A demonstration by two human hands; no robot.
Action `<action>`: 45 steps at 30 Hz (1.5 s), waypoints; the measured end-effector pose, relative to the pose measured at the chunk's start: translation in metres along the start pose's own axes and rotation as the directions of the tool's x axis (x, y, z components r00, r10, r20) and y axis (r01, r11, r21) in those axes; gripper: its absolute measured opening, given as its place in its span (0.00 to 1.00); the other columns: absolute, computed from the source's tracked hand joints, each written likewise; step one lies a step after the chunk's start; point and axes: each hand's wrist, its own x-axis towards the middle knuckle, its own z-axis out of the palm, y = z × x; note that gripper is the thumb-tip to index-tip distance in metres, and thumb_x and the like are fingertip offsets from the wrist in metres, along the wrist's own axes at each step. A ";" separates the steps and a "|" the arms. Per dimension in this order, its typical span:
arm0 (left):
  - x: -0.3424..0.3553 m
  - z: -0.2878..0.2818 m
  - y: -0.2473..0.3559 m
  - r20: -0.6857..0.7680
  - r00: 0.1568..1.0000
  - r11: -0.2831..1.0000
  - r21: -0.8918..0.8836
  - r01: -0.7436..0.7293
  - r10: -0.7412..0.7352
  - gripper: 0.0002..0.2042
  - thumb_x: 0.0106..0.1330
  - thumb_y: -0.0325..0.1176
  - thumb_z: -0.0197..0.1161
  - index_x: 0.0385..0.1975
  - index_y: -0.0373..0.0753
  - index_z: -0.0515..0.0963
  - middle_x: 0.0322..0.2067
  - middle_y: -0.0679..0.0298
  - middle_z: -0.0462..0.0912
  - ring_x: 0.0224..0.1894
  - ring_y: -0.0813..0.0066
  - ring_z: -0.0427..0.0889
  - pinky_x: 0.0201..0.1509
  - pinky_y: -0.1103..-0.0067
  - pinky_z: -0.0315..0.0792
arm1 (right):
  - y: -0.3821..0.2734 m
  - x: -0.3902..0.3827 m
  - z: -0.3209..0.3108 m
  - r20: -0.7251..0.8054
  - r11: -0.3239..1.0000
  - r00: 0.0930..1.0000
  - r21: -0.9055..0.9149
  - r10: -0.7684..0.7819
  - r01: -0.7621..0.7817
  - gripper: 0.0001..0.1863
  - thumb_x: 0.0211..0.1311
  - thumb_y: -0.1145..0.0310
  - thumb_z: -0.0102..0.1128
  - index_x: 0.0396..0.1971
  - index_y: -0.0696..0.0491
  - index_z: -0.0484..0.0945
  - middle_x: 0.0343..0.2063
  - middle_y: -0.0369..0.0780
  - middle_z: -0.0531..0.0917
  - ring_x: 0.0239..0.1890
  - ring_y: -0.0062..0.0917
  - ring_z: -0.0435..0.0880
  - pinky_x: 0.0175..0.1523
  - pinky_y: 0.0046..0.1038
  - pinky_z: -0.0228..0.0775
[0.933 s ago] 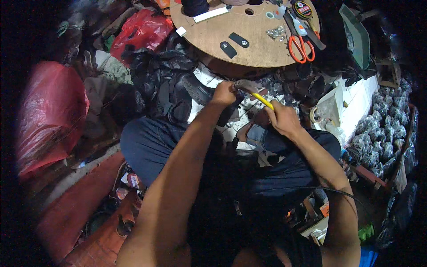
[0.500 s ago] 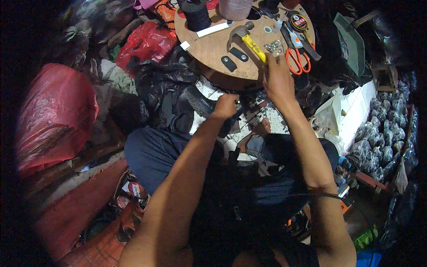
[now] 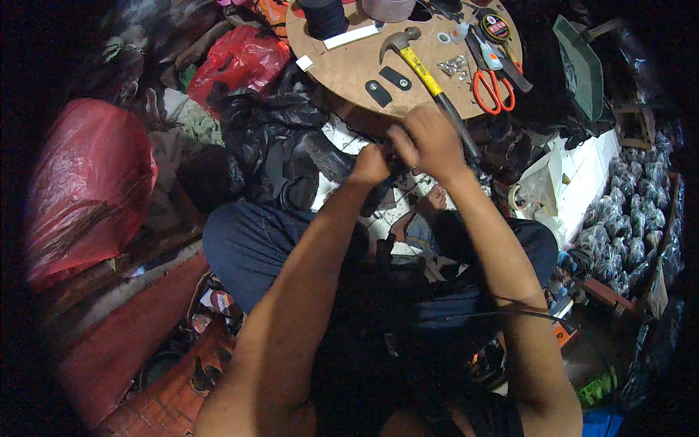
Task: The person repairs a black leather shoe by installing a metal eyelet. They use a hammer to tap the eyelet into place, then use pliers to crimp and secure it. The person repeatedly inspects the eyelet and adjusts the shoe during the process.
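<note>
In front of the round wooden tabletop's near edge, my left hand (image 3: 370,166) is closed; what sits in its fingers is dark and cannot be made out. My right hand (image 3: 429,142) has come right beside it with bent fingers, and whatever they pinch is hidden. A claw hammer (image 3: 419,67) with a yellow and black handle lies on the tabletop, its handle end passing beyond the edge near my right hand. Two small black tabs (image 3: 378,93), each with a metal snap, rest left of the hammer. Small shiny metal pieces (image 3: 455,66) form a pile to its right.
Orange-handled scissors (image 3: 494,92), a tape measure (image 3: 496,28), a glue bottle (image 3: 491,58) and a black thread spool (image 3: 324,20) occupy the round tabletop (image 3: 336,69). Red plastic bags (image 3: 93,186) lie left. Rows of clear-wrapped bundles (image 3: 630,218) are at right.
My right hand has moved from the tabletop, beside the hammer and metal pieces, down and left to my left hand. My left hand stays nearly in place.
</note>
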 end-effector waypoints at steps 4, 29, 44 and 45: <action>-0.002 -0.007 -0.004 0.049 0.999 1.000 0.001 -0.015 0.015 0.15 0.50 0.32 0.69 0.39 0.35 0.83 0.38 0.45 0.85 0.42 0.42 0.84 0.47 0.60 0.79 | -0.018 -0.041 0.035 0.392 0.964 0.895 0.065 0.214 -0.259 0.20 0.59 0.61 0.67 0.48 0.55 0.79 0.37 0.47 0.81 0.43 0.45 0.83 0.47 0.42 0.77; -0.007 -0.022 0.020 0.042 0.999 0.999 -0.023 -0.026 0.027 0.09 0.55 0.28 0.67 0.35 0.37 0.84 0.32 0.48 0.85 0.38 0.47 0.85 0.44 0.61 0.77 | 0.046 0.048 -0.059 -0.389 0.806 0.708 0.216 0.589 -0.551 0.11 0.56 0.64 0.73 0.35 0.54 0.89 0.32 0.44 0.87 0.32 0.33 0.86 0.39 0.32 0.76; -0.006 -0.019 0.016 0.021 0.998 0.997 0.045 -0.063 0.062 0.10 0.56 0.29 0.64 0.37 0.38 0.84 0.32 0.48 0.85 0.38 0.48 0.85 0.45 0.60 0.77 | 0.028 0.000 -0.014 -0.315 0.971 0.920 0.026 0.233 -0.238 0.13 0.57 0.60 0.71 0.36 0.55 0.85 0.32 0.43 0.84 0.34 0.36 0.85 0.39 0.38 0.75; -0.007 -0.020 0.017 -0.007 0.997 0.994 -0.069 -0.079 0.079 0.10 0.56 0.29 0.64 0.37 0.38 0.84 0.32 0.48 0.85 0.38 0.47 0.85 0.45 0.60 0.77 | 0.012 -0.022 -0.003 -0.177 0.979 0.965 0.093 0.194 -0.179 0.12 0.59 0.61 0.69 0.36 0.54 0.85 0.34 0.44 0.85 0.36 0.38 0.85 0.41 0.39 0.75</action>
